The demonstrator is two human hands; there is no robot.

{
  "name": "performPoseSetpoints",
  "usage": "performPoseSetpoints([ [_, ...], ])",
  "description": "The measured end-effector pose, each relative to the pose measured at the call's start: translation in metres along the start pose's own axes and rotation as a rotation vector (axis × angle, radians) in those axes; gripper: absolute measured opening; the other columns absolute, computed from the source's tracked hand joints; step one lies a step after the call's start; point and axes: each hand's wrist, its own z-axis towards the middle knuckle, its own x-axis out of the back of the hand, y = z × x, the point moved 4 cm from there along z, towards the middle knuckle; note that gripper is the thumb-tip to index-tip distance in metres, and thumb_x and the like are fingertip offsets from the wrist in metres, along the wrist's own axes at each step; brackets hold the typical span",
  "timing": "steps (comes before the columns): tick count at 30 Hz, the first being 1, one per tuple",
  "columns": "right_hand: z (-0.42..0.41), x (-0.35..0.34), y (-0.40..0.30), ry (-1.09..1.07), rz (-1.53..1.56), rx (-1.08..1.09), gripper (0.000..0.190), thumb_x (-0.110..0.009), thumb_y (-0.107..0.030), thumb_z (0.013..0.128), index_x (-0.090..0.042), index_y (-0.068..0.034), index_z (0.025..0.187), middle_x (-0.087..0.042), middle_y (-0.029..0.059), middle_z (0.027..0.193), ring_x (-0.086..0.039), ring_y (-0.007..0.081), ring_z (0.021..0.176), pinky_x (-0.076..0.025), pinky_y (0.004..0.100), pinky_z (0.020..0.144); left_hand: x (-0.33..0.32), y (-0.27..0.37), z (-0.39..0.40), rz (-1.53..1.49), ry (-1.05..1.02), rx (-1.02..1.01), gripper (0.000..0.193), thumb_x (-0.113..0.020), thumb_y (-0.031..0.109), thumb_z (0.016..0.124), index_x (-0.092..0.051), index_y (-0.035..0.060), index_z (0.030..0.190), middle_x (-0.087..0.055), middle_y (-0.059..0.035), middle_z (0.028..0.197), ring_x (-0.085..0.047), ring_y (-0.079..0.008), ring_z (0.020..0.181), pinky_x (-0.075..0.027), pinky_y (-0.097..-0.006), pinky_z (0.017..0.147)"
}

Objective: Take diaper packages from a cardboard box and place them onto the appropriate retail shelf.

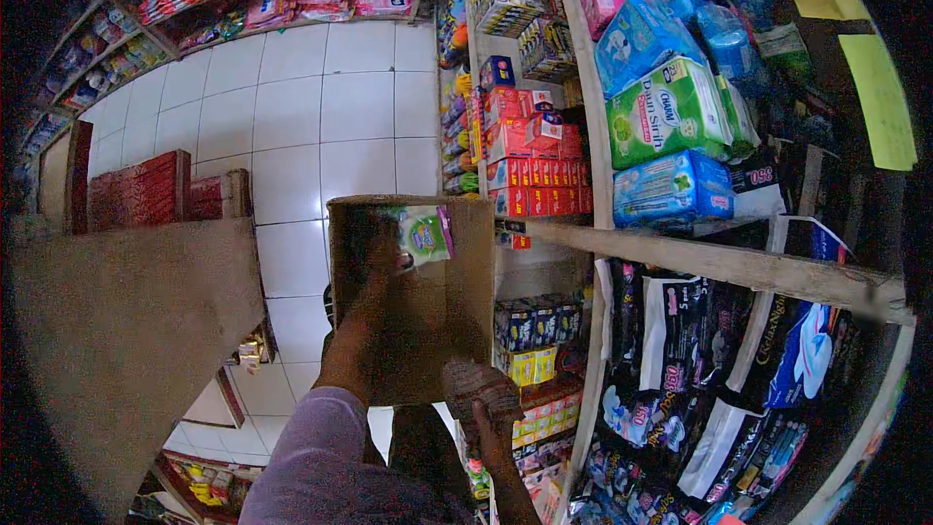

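An open-topped cardboard box (466, 292) is directly before me. My left hand (383, 251) reaches down inside it, with a purple sleeve on that arm. Its fingers touch the lower left edge of a green and white plastic pack (424, 235) with a purple edge. Deep shadow hides most of those fingers, so their grip on the pack is unclear. At the box's near right corner, my right hand (485, 394) grips the cardboard; it looks blurred. The rest of the box's inside is dark.
Wooden shelves to the right hold Charm sanitary pad packs (667, 113), dark pad packs (674, 335) and red boxes (536, 186). A wooden rail (692, 255) crosses there. A brown panel (138, 306) stands at left; white floor tiles (288, 117) lie beyond.
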Motion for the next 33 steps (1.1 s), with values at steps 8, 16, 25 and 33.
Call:
performPoseSetpoints([
  [8, -0.006, 0.015, 0.01, -0.02, -0.013, -0.141, 0.042, -0.055, -0.023, 0.077, -0.042, -0.001, 0.11, -0.047, 0.0104, 0.106, -0.043, 0.0213, 0.1, -0.034, 0.0313, 0.084, 0.011, 0.046, -0.021, -0.751, -0.229, -0.462, 0.024, -0.053, 0.029, 0.073, -0.055, 0.0077, 0.084, -0.054, -0.0028, 0.072, -0.052, -0.0158, 0.059, -0.043, -0.0274, 0.047],
  [16, -0.033, 0.015, -0.096, 0.101, 0.03, 0.052, 0.057, -0.055, -0.032, 0.075, -0.034, 0.001, 0.117, -0.037, 0.0134, 0.119, -0.034, 0.0239, 0.11, -0.026, 0.0322, 0.092, 0.168, -0.046, -0.09, -1.368, -0.357, -0.567, 0.038, -0.058, 0.031, 0.068, -0.053, 0.0058, 0.096, -0.057, -0.0136, 0.081, -0.056, -0.0265, 0.075, -0.045, -0.0365, 0.065],
  [25, -0.062, 0.01, -0.107, 0.347, 0.258, 0.274, 0.031, -0.05, -0.043, 0.076, -0.045, -0.014, 0.066, -0.04, -0.0038, 0.049, -0.037, 0.0061, 0.039, -0.029, 0.0203, 0.035, 0.395, -0.277, -0.145, -1.818, -0.638, -0.711, 0.038, -0.062, 0.029, 0.069, -0.053, 0.0016, 0.094, -0.058, -0.0112, 0.081, -0.055, -0.0158, 0.071, -0.043, -0.0301, 0.066],
  [33, -0.118, -0.01, -0.172, -0.205, 0.32, 0.443, 0.048, -0.067, -0.016, 0.065, -0.042, -0.006, 0.105, -0.048, 0.0052, 0.091, -0.048, 0.0151, 0.083, -0.043, 0.0273, 0.067, 0.449, -0.36, -0.156, -1.81, -0.565, -0.848, 0.042, -0.06, 0.024, 0.073, -0.046, 0.0009, 0.105, -0.054, -0.0061, 0.096, -0.05, -0.0127, 0.086, -0.04, -0.0289, 0.078],
])
